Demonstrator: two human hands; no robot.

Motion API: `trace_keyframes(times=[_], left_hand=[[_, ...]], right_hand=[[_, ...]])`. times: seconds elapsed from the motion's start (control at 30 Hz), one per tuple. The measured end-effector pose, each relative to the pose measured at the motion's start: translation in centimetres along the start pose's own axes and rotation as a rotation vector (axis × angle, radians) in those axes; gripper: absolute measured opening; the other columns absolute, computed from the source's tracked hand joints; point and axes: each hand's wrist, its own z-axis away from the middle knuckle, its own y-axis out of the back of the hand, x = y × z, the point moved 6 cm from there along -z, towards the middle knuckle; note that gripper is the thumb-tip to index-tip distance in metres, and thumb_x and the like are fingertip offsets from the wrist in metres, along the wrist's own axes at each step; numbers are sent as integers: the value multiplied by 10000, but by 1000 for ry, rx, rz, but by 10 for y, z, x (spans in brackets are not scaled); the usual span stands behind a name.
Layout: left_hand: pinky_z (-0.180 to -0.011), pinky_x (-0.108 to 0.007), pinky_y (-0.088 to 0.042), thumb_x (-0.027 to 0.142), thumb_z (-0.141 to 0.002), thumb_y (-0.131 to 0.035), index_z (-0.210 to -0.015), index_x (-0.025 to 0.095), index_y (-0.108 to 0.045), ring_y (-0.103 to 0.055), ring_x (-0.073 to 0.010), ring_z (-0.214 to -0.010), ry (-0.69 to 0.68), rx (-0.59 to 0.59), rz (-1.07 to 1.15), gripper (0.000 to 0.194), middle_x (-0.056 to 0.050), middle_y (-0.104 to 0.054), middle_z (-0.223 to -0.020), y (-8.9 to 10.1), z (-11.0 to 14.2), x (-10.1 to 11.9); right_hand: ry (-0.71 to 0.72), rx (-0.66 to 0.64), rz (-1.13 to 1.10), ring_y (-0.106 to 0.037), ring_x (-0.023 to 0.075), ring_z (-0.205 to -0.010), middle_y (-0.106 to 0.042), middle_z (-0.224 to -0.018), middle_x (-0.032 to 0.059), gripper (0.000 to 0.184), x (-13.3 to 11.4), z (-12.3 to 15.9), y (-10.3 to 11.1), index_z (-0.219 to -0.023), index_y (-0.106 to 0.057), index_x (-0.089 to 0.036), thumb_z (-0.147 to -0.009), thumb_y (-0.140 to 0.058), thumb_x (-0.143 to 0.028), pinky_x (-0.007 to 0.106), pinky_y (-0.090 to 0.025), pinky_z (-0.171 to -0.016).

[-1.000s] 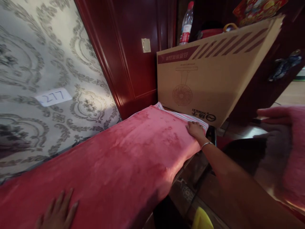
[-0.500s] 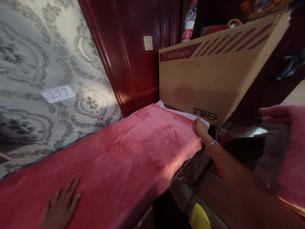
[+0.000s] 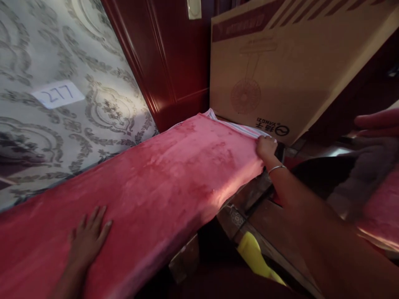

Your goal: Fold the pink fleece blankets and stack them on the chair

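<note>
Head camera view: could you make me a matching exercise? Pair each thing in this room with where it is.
Things:
1. Left hand
2. Right hand
3. Cardboard fan box
4. White "277" label

Places:
A. On the patterned wallpaper
B. Flat on the red plush blanket
C. At the blanket's far corner, by the striped cloth
D. Standing behind the blanket's far end

Pairs: 1-B, 2-C, 3-D, 4-A

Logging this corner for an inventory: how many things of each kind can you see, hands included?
Hands: 3 (left hand, right hand, another person's hand)
Blanket: 1
Sheet: 1
Cardboard box: 1
Bracelet: 1
Paper label: 1
Wall plate: 1
Door: 1
Yellow item: 1
Grey cloth: 1
Total: 12
</note>
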Motion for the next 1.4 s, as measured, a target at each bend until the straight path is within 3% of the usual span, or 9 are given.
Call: trace_keyframes(times=[0.13,0.23,0.33,0.43,0.73,0.93,1.1,1.23,1.4], left_hand=[[-1146,-651,-232,510,-961,-143,-1569,137,-291,-233,-403,-1486,-11,-1,-9,728,-128,-292,-1633,0,0,1],[-1145,-650,-235,508,-962,-152,-1570,141,-289,-239,-406,-1483,-11,-4,-10,723,-127,-276,-1639,1,1,2],[-1151,-646,-227,513,-967,-160,-1575,158,-280,-234,-401,-1487,-8,0,-2,714,-122,-273,-1641,3,2,2],[-1156,-647,-218,514,-970,-161,-1579,166,-266,-227,-399,-1491,-12,-4,11,710,-117,-269,-1644,3,2,2],[-1160,-652,-208,506,-962,-190,-1579,185,-270,-205,-391,-1502,6,-8,49,700,-104,-251,-1651,4,3,2],[-1168,-646,-206,482,-947,-211,-1539,95,-347,-237,-369,-1500,-14,30,73,721,-176,-296,-1622,16,8,9],[-1174,-600,-253,490,-926,-222,-1517,109,-402,-230,-331,-1513,-226,32,91,725,-135,-329,-1615,4,32,57],[-1179,-603,-240,467,-907,-268,-1533,173,-386,-233,-317,-1514,-268,27,81,702,-83,-323,-1619,-23,47,77],[-1183,-564,-263,496,-882,-282,-1528,182,-401,-237,-300,-1515,-289,13,37,728,-51,-337,-1611,-42,42,68]], right_hand=[[190,135,-163,-465,323,-1257,-535,-1397,188,468,-37,41,17,-1344,-584,-117,-956,-325,-146,472,-392,-1028],[556,-3,-346,-523,280,-1242,-615,-1323,159,466,-96,111,19,-1307,-623,-119,-997,-298,-242,420,-417,-1054],[918,-105,-376,-433,272,-1374,-502,-1493,120,500,-150,197,18,-1410,-558,-164,-1020,-340,-387,455,-336,-1139],[1033,-191,-287,-349,283,-1442,-411,-1569,75,536,-165,247,8,-1495,-466,-223,-1020,-360,-445,510,-279,-1163],[379,-37,-72,-280,332,-1477,-396,-1568,135,496,-62,185,15,-1463,-504,-179,-1011,-329,-284,594,-264,-1140],[753,-182,-267,-286,284,-1483,-355,-1593,100,501,-140,245,27,-1499,-463,-225,-1019,-370,-335,531,-217,-1195],[1066,-312,-330,-280,308,-1483,-321,-1610,50,553,-201,284,28,-1518,-434,-297,-1012,-416,-519,522,-208,-1209],[949,-294,-197,-308,295,-1469,-352,-1598,-6,529,-188,231,15,-1486,-472,-351,-994,-460,-545,478,-222,-1208],[515,-216,-58,-306,332,-1460,-376,-1581,132,483,-92,117,12,-1476,-481,-238,-1020,-432,-390,613,-268,-1131]])
